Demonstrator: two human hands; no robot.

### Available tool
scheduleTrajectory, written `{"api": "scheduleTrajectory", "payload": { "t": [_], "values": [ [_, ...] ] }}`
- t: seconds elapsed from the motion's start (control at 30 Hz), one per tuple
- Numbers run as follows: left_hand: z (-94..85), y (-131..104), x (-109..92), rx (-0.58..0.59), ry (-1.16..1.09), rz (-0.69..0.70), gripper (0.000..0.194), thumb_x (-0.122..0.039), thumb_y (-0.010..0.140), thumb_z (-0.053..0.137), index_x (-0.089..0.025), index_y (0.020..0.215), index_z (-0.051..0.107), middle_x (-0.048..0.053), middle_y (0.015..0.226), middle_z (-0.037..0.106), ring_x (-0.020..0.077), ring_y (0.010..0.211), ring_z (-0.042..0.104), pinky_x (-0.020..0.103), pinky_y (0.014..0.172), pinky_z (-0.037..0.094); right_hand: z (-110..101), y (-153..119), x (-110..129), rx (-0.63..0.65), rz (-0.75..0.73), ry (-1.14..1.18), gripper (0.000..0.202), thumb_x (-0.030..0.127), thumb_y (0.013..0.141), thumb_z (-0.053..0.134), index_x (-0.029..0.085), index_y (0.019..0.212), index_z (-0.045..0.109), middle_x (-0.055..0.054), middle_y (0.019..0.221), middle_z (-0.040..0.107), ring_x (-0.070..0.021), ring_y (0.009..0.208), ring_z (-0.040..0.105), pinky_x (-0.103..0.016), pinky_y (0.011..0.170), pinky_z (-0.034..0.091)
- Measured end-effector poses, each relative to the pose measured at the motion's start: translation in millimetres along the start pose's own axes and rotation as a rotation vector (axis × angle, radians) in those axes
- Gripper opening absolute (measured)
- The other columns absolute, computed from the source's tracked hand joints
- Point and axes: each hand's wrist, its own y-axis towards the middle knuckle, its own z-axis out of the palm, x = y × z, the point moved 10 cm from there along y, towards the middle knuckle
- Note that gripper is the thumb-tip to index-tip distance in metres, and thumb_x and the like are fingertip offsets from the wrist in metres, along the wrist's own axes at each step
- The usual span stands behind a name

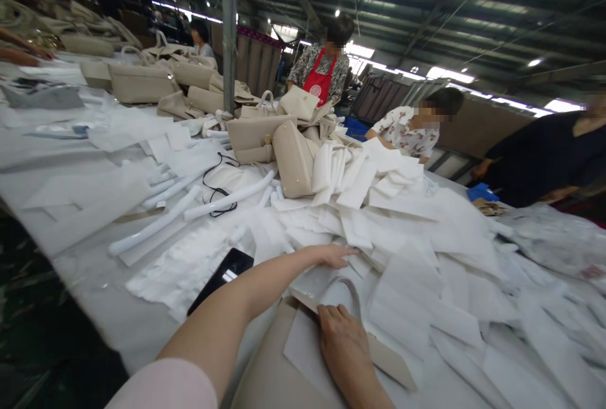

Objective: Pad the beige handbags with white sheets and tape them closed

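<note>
My left hand [337, 256] reaches forward, fingers stretched out, its tips touching the edge of a pile of white foam sheets [402, 283]. A beige handbag [269, 365] lies close to me on the table, with its looped handle [353, 289] pointing away. My right hand [344, 341] is curled over the upper edge of this bag, beside the base of the handle. Under that wrist, a white sheet [300, 339] lies against the bag. A beige strap or flap [391, 361] sticks out to the right of the hand. The right fingertips are partly hidden.
A black phone [220, 279] lies left of my left forearm. White tubes [156, 219] and a black cord [220, 191] lie farther left. Beige bags [293, 156] are heaped beyond, near a metal post [229, 30]. Several people stand around the table; one wears a red apron [318, 81].
</note>
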Motion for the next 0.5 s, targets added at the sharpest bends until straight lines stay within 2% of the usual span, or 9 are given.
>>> {"api": "scheduleTrajectory", "payload": {
  "t": [0.1,0.17,0.23,0.3,0.33,0.4,0.5],
  "values": [
    [-22.5,-23,-9,-0.067,0.072,-0.034,0.029,-0.032,0.087,0.06,-0.015,0.111,0.059,0.006,0.115,0.059,0.0245,0.105,0.057,0.045,0.091,0.048,2,4,-1,-0.007,-0.008,0.004,0.028,0.003,0.084,0.043,0.018,0.092,0.065,-0.006,0.092,0.068,-0.0221,0.092,0.059,-0.031,0.074,0.04],
    [-44.8,-54,-9,-0.149,0.082,-0.051,0.03,-0.031,0.087,0.06,-0.016,0.113,0.059,0.006,0.113,0.06,0.0242,0.104,0.057,0.046,0.093,0.046,-1,5,-1,-0.043,-0.025,0.008,0.026,0.006,0.087,0.043,0.018,0.092,0.065,-0.006,0.091,0.069,-0.0215,0.09,0.059,-0.031,0.074,0.041],
    [-65.6,-101,-3,-0.256,0.063,-0.077,0.032,-0.032,0.089,0.055,-0.016,0.117,0.058,0.004,0.105,0.063,0.023,0.1,0.058,0.042,0.092,0.044,-7,4,0,-0.097,-0.052,0.018,0.025,0.011,0.09,0.041,0.019,0.093,0.065,-0.006,0.089,0.069,-0.0212,0.089,0.061,-0.031,0.073,0.043],
    [-75.6,-160,13,-0.366,0.024,-0.135,0.035,-0.036,0.091,0.048,-0.017,0.118,0.059,0.003,0.093,0.066,0.0197,0.088,0.059,0.034,0.085,0.044,-14,3,-1,-0.151,-0.079,0.031,0.027,0.017,0.093,0.038,0.02,0.094,0.065,-0.005,0.088,0.07,-0.0211,0.088,0.062,-0.031,0.072,0.045],
    [-73.8,-191,23,-0.412,0.002,-0.169,0.036,-0.038,0.091,0.044,-0.018,0.117,0.06,0.002,0.087,0.066,0.018,0.081,0.059,0.031,0.079,0.044,-17,2,-4,-0.174,-0.085,0.037,0.028,0.019,0.094,0.037,0.021,0.095,0.065,-0.005,0.087,0.07,-0.021,0.087,0.063,-0.031,0.07,0.046],
    [-57.2,-251,45,-0.491,-0.043,-0.248,0.036,-0.037,0.09,0.042,-0.017,0.113,0.061,0.001,0.076,0.065,0.0159,0.069,0.057,0.028,0.07,0.043,-22,1,-15,-0.227,-0.071,0.049,0.03,0.025,0.094,0.036,0.022,0.096,0.066,-0.004,0.088,0.071,-0.0203,0.084,0.065,-0.03,0.067,0.048],
    [-8.4,-321,79,-0.57,-0.193,-0.391,0.035,-0.034,0.088,0.043,-0.015,0.112,0.059,0.001,0.075,0.065,0.0148,0.066,0.059,0.025,0.064,0.043,-27,-5,-41,-0.351,-0.036,0.074,0.032,0.035,0.092,0.039,0.023,0.099,0.068,-0.004,0.09,0.071,-0.0201,0.077,0.067,-0.029,0.062,0.05]
  ]
}}
